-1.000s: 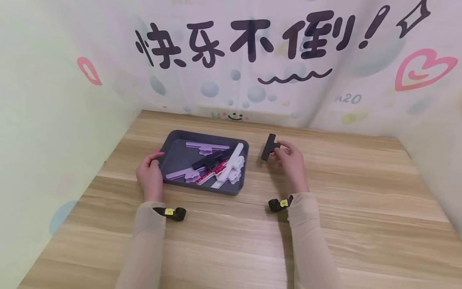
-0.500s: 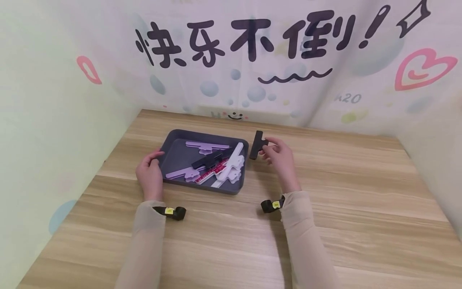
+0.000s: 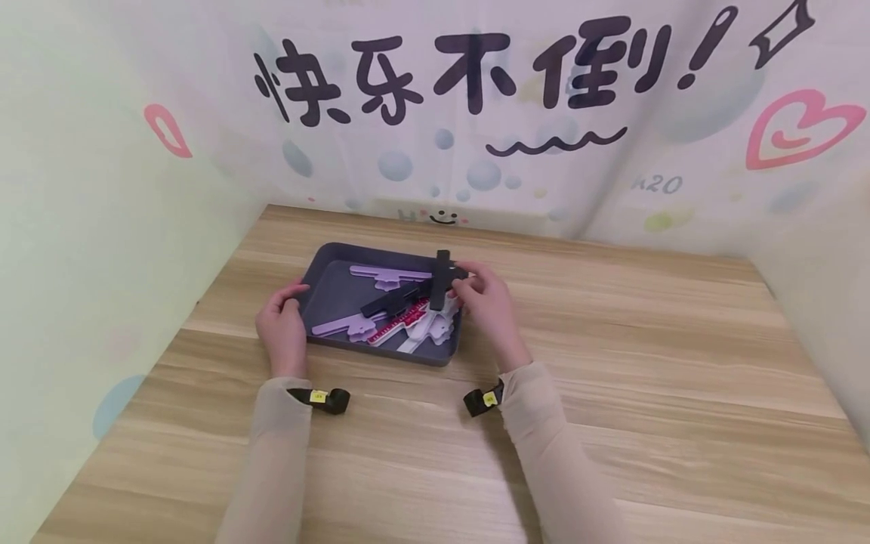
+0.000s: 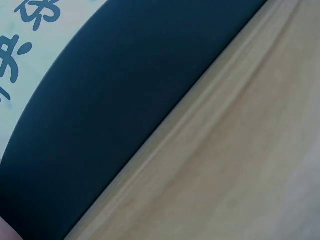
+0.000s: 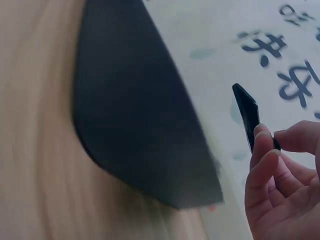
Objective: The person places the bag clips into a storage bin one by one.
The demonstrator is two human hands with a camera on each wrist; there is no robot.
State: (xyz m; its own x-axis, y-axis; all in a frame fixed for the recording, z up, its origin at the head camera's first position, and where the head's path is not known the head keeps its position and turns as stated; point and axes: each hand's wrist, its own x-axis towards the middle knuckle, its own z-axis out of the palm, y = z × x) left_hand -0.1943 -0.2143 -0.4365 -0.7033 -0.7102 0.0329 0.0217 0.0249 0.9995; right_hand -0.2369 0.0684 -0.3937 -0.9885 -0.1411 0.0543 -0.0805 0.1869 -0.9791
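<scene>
A dark grey tray (image 3: 325, 295) lies on the table, its outer wall filling much of the left wrist view (image 4: 120, 100). My left hand (image 3: 282, 332) grips its left rim. Over the tray's right side, my right hand (image 3: 491, 306) pinches a black bag clip (image 3: 440, 279) by its handle between thumb and fingers. In the right wrist view that clip (image 5: 246, 112) shows edge-on, above the tray's rim. Inside the tray are lilac clips (image 3: 390, 273), another black clip (image 3: 386, 304), a red ruler-patterned clip (image 3: 393, 331) and white clips (image 3: 423, 330), partly overlapping.
The wood-grain table (image 3: 652, 363) spreads around the tray. A printed curtain (image 3: 421, 166) with dark lettering hangs behind its back edge. Pale walls stand at both sides. Each wrist carries a small black camera on a strap.
My right hand has carried the black bag clip leftward, from beside the tray to over its right side. My left hand has stayed at the tray's left rim.
</scene>
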